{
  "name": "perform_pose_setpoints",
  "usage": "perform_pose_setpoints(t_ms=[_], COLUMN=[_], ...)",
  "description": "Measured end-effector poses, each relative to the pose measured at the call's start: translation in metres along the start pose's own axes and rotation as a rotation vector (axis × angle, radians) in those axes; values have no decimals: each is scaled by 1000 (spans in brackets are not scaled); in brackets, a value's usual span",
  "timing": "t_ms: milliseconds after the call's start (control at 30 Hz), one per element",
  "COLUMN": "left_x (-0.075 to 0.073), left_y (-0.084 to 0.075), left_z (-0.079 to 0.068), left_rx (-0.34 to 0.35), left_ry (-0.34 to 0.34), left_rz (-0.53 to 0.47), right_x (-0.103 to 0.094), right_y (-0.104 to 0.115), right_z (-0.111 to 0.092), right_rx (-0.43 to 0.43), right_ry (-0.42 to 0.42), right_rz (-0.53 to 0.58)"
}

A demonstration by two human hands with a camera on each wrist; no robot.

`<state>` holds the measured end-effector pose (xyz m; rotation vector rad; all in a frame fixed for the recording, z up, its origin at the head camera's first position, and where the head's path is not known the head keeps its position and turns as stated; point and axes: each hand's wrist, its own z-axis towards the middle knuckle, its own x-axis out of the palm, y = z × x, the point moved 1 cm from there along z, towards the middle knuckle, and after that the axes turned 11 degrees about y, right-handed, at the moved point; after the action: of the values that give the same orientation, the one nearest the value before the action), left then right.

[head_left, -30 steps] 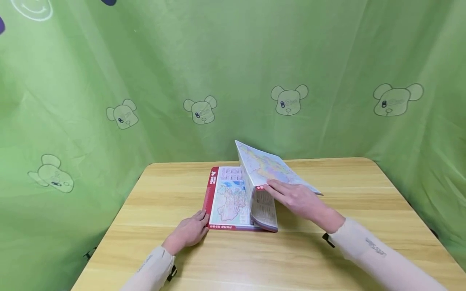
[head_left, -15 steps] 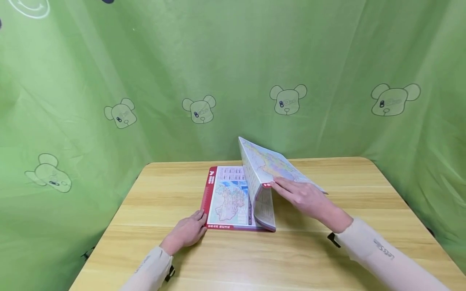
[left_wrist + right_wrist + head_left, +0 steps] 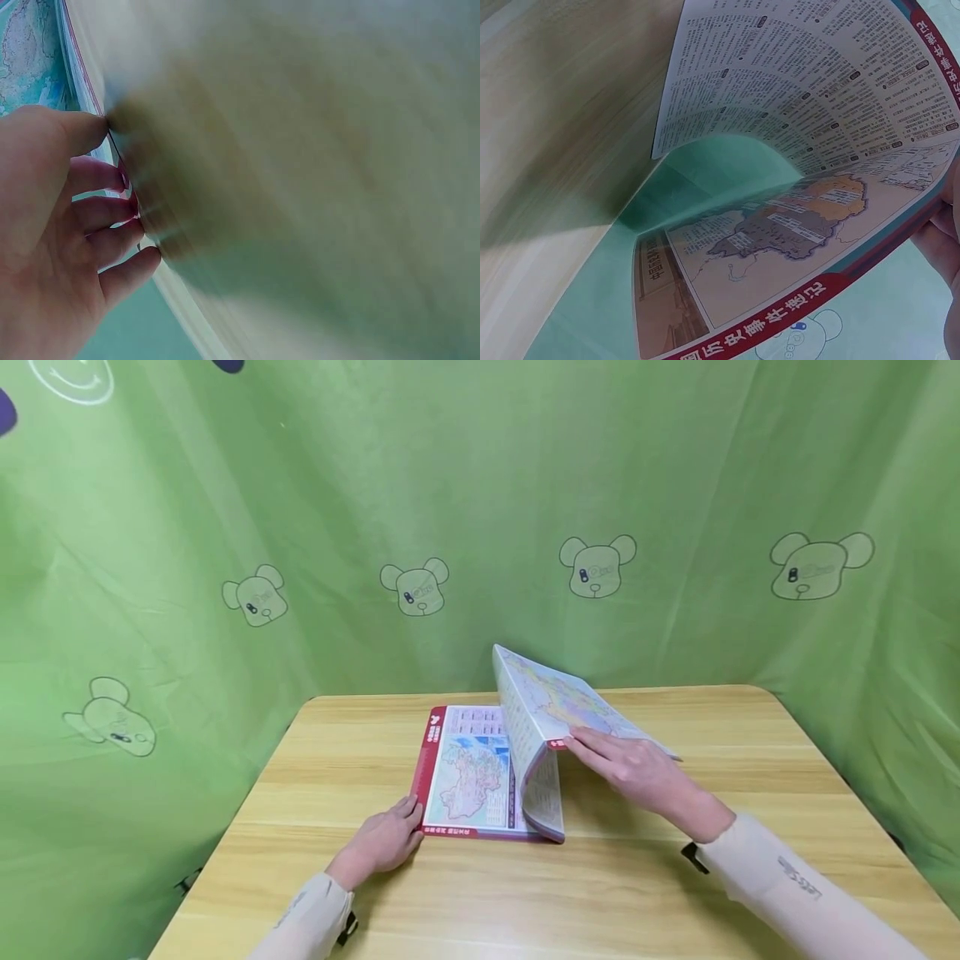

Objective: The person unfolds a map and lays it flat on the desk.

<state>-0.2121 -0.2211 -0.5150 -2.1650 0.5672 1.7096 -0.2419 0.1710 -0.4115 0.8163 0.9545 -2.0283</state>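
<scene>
A stack of printed map sheets [image 3: 468, 777] with a red border lies on the wooden table. Its right part is bent up and leans over to the right. My right hand [image 3: 630, 770] pinches the near edge of this raised part [image 3: 570, 697]. In the right wrist view, the curled sheets [image 3: 780, 247] show dense text and a coloured map; only part of the hand [image 3: 941, 244] appears there. My left hand [image 3: 384, 839] rests at the near left corner, fingers on the red edge. The left wrist view has its thumb and fingertips [image 3: 131, 274] along that edge.
Wooden tabletop [image 3: 330, 752] surrounds the sheets on all sides. Directly behind the table hangs a green curtain [image 3: 480, 485] with bear-head prints, and it also closes in both sides. The raised sheets stand close to the curtain at the back.
My right hand and the raised sheets have shifted slightly right. The left hand stays at the near left corner, and the stack has slid a little left.
</scene>
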Motion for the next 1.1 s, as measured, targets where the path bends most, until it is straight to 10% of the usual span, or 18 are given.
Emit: perform_pose_setpoints(t_ms=[1100], left_x=[2], left_y=[5], left_z=[-3], left_rx=[-16], left_ry=[-6], left_rz=[-37], right_x=[-12], right_y=[-16], right_z=[-28], right_rx=[-33], right_ry=[-155], right_rz=[-7])
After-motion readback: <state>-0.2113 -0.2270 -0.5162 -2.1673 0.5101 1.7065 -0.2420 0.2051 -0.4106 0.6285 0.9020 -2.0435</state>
